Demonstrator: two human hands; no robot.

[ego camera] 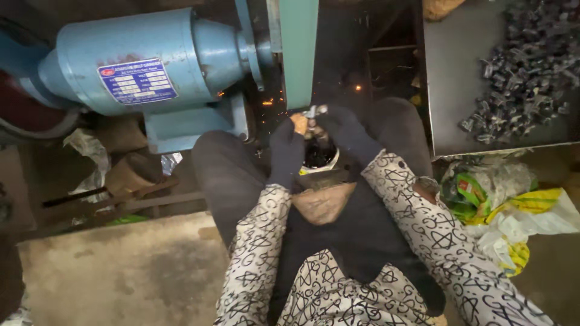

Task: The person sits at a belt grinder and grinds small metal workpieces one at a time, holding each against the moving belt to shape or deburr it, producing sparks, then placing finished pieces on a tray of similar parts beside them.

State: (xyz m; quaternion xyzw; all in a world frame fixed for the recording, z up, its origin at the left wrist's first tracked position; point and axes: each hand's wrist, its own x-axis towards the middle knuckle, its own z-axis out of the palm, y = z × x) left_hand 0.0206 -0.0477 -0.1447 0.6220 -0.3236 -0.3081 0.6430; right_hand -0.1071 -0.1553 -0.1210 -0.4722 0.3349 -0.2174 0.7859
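Head view: left hand (286, 151), dark knit glove, bare fingertip showing, and right hand (344, 130), same glove, both clenched on small shiny metal part (315, 112) pressed at lower edge of green belt (299, 51). Orange sparks (269, 102) beside it. Blue cast motor (151, 60) left. Steel tray (447, 78) right, heaped dark metal pieces (525, 66). Crumpled plastic bags (507, 205) below.

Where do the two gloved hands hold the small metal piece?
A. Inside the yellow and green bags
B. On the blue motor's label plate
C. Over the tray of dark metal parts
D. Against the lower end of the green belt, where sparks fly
D: the left hand and right hand press the small metal piece at the green belt, with sparks beside it.
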